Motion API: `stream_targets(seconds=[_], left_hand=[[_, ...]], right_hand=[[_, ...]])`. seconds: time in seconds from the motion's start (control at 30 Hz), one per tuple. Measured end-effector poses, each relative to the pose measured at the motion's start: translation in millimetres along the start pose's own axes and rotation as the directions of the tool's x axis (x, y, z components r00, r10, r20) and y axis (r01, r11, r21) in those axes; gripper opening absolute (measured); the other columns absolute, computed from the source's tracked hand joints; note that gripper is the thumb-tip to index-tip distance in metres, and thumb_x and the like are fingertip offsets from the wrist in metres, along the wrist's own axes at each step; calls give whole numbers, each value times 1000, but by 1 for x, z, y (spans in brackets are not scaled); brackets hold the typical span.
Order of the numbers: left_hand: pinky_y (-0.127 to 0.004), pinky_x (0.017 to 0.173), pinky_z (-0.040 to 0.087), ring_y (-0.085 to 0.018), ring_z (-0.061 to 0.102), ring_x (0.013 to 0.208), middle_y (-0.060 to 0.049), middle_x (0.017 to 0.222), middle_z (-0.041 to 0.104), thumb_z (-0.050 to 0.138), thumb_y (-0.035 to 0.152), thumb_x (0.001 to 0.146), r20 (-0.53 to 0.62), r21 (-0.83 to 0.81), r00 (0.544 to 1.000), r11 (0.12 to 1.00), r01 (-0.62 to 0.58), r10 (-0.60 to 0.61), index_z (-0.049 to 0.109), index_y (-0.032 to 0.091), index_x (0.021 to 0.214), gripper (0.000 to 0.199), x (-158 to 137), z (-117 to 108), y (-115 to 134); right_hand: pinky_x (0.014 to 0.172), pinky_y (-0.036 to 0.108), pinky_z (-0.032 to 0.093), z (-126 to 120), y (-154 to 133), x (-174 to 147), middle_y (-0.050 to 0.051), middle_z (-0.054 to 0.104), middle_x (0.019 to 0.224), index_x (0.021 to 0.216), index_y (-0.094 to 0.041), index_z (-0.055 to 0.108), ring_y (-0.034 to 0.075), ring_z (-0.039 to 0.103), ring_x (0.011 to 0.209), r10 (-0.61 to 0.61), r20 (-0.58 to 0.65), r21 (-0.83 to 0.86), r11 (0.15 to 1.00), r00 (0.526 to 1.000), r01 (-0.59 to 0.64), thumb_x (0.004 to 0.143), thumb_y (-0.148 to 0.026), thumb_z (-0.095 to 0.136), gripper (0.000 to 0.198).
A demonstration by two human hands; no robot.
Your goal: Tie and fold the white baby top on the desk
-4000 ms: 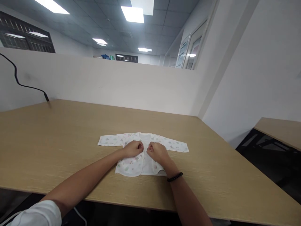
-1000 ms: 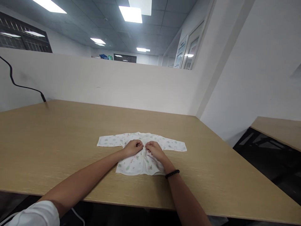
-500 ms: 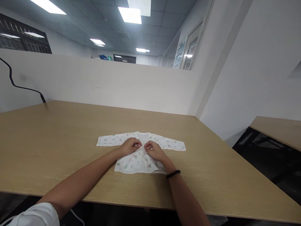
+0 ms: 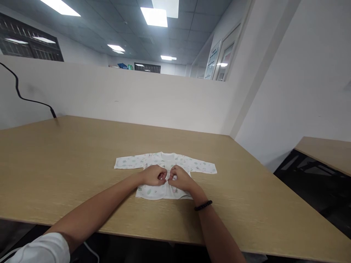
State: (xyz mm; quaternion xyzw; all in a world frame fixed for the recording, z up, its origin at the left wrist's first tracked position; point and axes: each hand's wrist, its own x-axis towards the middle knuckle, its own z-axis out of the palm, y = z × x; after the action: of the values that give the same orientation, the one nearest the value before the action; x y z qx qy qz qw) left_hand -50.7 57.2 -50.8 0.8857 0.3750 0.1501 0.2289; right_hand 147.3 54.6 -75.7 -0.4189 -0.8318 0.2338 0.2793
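Fingers (image 4: pixel 162 182) of left hand (image 4: pixel 153 175) and right hand (image 4: pixel 182 179) curl nearly closed, tips pinching front edges (image 4: pixel 166 191) of printed shirt (image 4: pixel 152 191); fastening, if any, hidden. Shirt lies beneath, sleeves (image 4: pixel 130 162) spread outward either side, table (image 4: pixel 90 149) beyond. Best to align edges evenly, pinch close, pull lightly.

Matt cloth, wood grain.
Jacket (image 4: pixel 153 192): thin, matt cloth. Desk (image 4: pixel 82 149): wood-look, faint sheen. Partition (image 4: pixel 153 100), twelve o'clock: smooth, matt.

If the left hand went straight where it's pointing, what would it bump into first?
Probably the right hand, just beside the left hand over the white printed baby shirt; depth is hard to judge.
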Motion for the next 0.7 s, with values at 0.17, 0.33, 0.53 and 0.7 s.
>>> stream_targets(seconds=[0.17,0.33,0.53,0.7], left_hand=[[-22,54,32,-11,47,56,2,60,55,59,27,71,35,-109,998,993,49,-45,61,17,68,11,2,3,-6],[-22,53,33,-11,47,55,3,58,54,60,32,68,75,-240,990,961,135,-120,66,15,75,19,6,6,-10],[-22,50,31,-11,45,55,2,58,54,62,36,65,146,-342,979,922,183,-140,67,15,77,25,7,6,-14],[-22,50,29,-11,44,55,2,58,53,63,37,66,148,-342,979,922,183,-139,66,16,73,22,5,4,-11]], right_hand=[[75,25,44,1,6,3,2,60,81,65,-17,63,16,57,81,75,-33,108,992,997,-71,65,-6,62,10],[74,24,44,2,6,4,3,65,79,65,-17,66,17,58,80,125,-25,117,986,992,-122,65,-8,62,10],[69,23,44,1,6,4,3,68,76,66,-17,68,16,59,76,153,-33,140,979,988,-147,63,-10,62,10],[64,22,44,-4,5,5,1,68,71,66,-16,71,14,58,68,113,71,240,962,991,-127,67,-13,60,12]])
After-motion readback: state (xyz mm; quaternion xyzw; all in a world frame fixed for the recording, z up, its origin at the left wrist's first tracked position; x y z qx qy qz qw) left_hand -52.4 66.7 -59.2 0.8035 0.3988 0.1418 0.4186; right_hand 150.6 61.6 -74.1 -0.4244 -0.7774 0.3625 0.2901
